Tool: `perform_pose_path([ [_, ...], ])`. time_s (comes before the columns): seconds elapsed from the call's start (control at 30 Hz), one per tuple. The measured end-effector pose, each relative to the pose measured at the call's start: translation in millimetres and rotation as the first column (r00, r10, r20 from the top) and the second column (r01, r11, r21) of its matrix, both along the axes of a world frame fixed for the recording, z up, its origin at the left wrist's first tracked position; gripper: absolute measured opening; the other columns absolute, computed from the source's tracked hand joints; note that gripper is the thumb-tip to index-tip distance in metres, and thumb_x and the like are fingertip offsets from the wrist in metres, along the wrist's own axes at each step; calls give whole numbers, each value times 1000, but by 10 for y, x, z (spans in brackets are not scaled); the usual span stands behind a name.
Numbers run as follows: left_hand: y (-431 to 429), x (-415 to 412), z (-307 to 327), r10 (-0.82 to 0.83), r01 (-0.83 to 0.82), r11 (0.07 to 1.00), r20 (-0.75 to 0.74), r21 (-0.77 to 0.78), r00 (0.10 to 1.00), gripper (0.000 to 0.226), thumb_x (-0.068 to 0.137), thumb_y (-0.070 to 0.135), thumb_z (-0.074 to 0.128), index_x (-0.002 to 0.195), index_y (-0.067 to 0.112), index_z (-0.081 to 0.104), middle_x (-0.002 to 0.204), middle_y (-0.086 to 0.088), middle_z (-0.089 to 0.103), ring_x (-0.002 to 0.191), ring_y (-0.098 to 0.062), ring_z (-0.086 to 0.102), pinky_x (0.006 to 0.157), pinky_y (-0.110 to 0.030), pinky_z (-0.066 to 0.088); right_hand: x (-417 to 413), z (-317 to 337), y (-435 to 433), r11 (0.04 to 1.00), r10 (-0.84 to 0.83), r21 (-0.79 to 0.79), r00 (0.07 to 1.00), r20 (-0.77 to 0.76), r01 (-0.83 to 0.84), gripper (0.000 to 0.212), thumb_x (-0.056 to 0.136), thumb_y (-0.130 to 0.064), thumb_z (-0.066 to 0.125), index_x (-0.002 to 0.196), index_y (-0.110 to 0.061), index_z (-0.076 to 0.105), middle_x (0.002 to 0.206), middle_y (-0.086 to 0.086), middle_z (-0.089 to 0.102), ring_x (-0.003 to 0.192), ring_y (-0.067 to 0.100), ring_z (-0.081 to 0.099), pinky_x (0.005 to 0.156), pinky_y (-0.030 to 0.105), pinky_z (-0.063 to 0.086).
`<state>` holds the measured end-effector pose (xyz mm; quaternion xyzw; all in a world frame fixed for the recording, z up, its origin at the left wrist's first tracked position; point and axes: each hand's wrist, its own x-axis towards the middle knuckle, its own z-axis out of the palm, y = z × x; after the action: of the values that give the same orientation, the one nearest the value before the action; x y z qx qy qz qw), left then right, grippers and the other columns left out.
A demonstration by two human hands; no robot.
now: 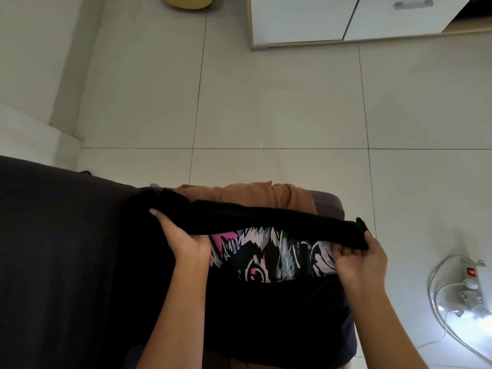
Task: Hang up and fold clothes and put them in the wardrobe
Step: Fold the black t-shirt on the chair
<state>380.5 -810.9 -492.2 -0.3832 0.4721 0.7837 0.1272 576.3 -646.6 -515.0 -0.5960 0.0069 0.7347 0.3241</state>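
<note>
- Between our two hands a black T-shirt [266, 221] is held taut, its far edge folded toward us into a thick band that lies over the pink, white and grey print [266, 258].
- Our left hand [186, 238] grips the band's left end, one fingertip showing past the cloth.
- Our right hand [364, 258] pinches the right end, fingers curled round the fold.
- Below the band, the shirt lies flat on a dark cushioned surface [66, 249]; bed or sofa, we cannot tell.
- Just beyond the shirt, a brown garment [253, 193] lies bunched at that surface's far edge.
- To our right on the tiled floor [266, 102] sits a power strip [472, 275] with white cables plugged in.
- Well across the floor stands the wardrobe [306, 20], white doors in a pale wood frame.
</note>
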Motion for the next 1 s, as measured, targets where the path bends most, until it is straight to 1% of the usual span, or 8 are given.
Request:
perform_pose_path([
  [0.13,-287,229,45,-3,4,988,9,-154,1000,59,80,41,71,132,19,51,120,-4,63,105,-21,64,90,-44,54,198,88,-69,996,-6,93,999,36,2,10,97,-17,45,98,-14,55,95,0,63,87,15,63,69,28,57],
  [0.3,-620,656,85,101,-79,956,65,-281,993,54,96,37,51,144,24,32,128,-3,50,112,-22,54,96,-42,47,411,126,-246,992,-67,114,986,155,49,23,100,-13,38,118,-17,51,102,1,61,89,16,61,54,23,56],
  [0.4,-824,931,64,127,-91,950,103,-299,987,51,98,36,46,145,23,31,137,-6,46,120,-26,50,98,-44,45,520,125,-368,999,-30,29,973,230,24,37,100,-12,37,136,-14,43,122,9,56,108,27,57,72,31,54],
  [0.5,-1006,1155,-15,90,-36,958,181,-285,979,47,100,34,43,144,21,33,139,-9,45,124,-30,48,95,-43,46,650,118,-459,992,102,-104,961,259,-77,34,100,-6,35,134,-5,41,141,15,45,128,31,45,94,33,45],
  [0.6,-1130,1324,-78,38,31,958,231,-287,972,48,101,29,42,145,16,31,143,-14,40,132,-33,39,101,-42,41,742,133,-591,967,241,-134,946,218,-215,37,99,-3,36,136,3,38,141,20,44,125,29,48,97,33,43],
  [0.73,-1264,1338,-136,-29,93,943,199,-319,980,44,98,27,49,138,10,42,130,-10,50,127,-31,45,89,-35,48,749,225,-732,960,278,-28,935,218,-279,31,97,-5,44,126,5,47,132,21,50,96,23,60,97,34,45],
  [0.9,-1361,1150,-148,-252,304,845,173,-440,952,68,86,45,63,142,17,37,131,1,49,116,-21,51,99,-42,46,601,213,-1005,925,340,-13,814,471,-379,20,91,-14,57,109,-8,51,110,10,59,83,14,61,75,27,51],
  [1.0,-1484,973,-180,-308,371,803,210,-465,928,50,87,35,64,130,13,51,128,-7,57,113,-24,57,99,-46,47,409,272,-1323,836,440,-28,638,632,-548,31,87,-24,65,110,-12,48,102,9,56,82,18,57,65,27,48],
])
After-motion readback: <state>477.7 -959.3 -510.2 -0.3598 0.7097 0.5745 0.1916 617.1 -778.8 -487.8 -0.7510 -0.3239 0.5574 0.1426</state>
